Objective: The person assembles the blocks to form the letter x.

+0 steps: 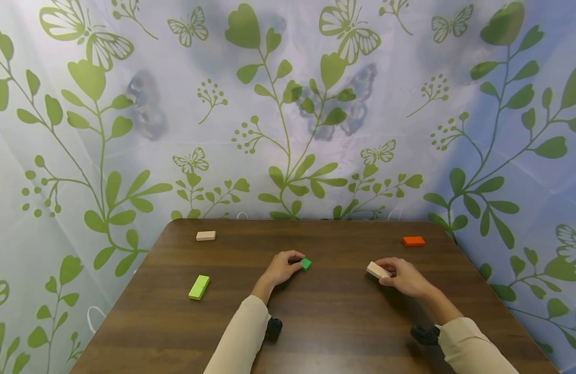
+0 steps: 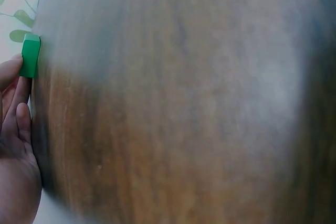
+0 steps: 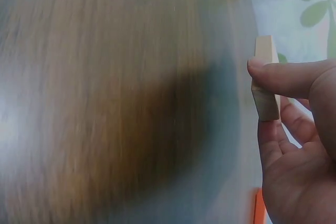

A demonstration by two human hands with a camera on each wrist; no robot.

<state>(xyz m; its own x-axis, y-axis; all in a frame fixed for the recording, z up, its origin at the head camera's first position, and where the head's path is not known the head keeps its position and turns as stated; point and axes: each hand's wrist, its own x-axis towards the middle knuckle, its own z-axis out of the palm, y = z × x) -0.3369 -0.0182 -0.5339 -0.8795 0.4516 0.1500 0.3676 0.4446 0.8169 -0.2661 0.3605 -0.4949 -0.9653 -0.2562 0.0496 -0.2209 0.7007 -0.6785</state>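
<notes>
A small green block (image 1: 306, 264) sits at the fingertips of my left hand (image 1: 280, 269), near the middle of the wooden table. In the left wrist view, the thumb and fingers pinch that green block (image 2: 31, 56) by its end. Over to the right, my right hand (image 1: 403, 278) grips a pale wooden block (image 1: 377, 270) between thumb and fingers. The right wrist view has the thumb across the wooden block (image 3: 266, 103), with fingers behind and beneath it. This block looks raised off the table; whether the green one touches the tabletop I cannot tell.
On the table (image 1: 334, 322), another pale wooden block (image 1: 205, 236) lies at the back left. A lime green block (image 1: 199, 287) is nearer on the left, and an orange block (image 1: 413, 241) lies at the back right. A leaf-patterned curtain (image 1: 288, 130) hangs behind the table.
</notes>
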